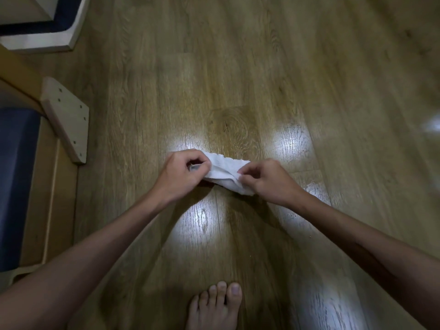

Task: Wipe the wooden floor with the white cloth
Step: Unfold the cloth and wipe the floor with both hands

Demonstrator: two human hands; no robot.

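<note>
wooden floor, bare foot, furniture leg

Both arms reach out over the wooden floor, and the white cloth is stretched between the two hands just above the boards. The left hand pinches the cloth's left end with curled fingers; the right hand pinches the right end. Bright light patches gleam on the planks around them. A bare foot stands at six o'clock. At nine o'clock, a pale wooden furniture leg sits beside a dark blue cushion.
</note>
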